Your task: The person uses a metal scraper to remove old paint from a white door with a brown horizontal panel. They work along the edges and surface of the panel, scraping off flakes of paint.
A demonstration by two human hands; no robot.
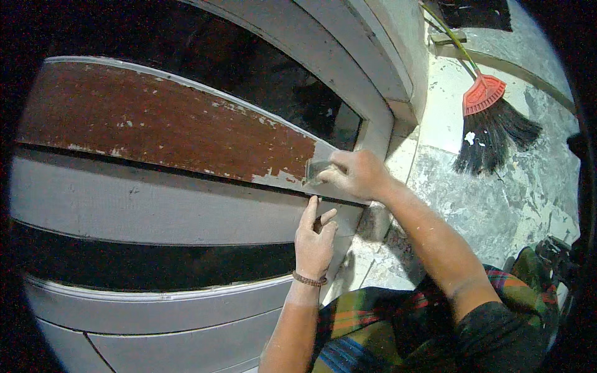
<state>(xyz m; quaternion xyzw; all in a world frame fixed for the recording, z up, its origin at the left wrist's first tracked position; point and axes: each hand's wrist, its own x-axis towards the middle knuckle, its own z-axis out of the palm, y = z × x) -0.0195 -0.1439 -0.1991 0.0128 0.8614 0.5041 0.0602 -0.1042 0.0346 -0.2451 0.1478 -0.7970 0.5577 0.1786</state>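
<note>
My right hand (361, 173) pinches a thin, flat scraping piece (315, 169), greyish and slightly see-through; whether it is glass or metal I cannot tell. Its edge rests on the door stile (163, 126), where brown wood stripped of most paint meets a stretch of light grey paint (326, 151). Below it, my left hand (317, 240) holds nothing. One fingertip reaches the dark gap (210, 173) between this stile and the neighbouring grey-painted one (163, 205), and the other fingers are loosely bent. Pale dust coats both hands.
Dark glass panes (261, 70) lie on either side of the stiles. A broom (482, 93) with a red head and black bristles lies at the upper right on the paint-flecked floor (471, 205). Plaid cloth (368, 312) covers my lap.
</note>
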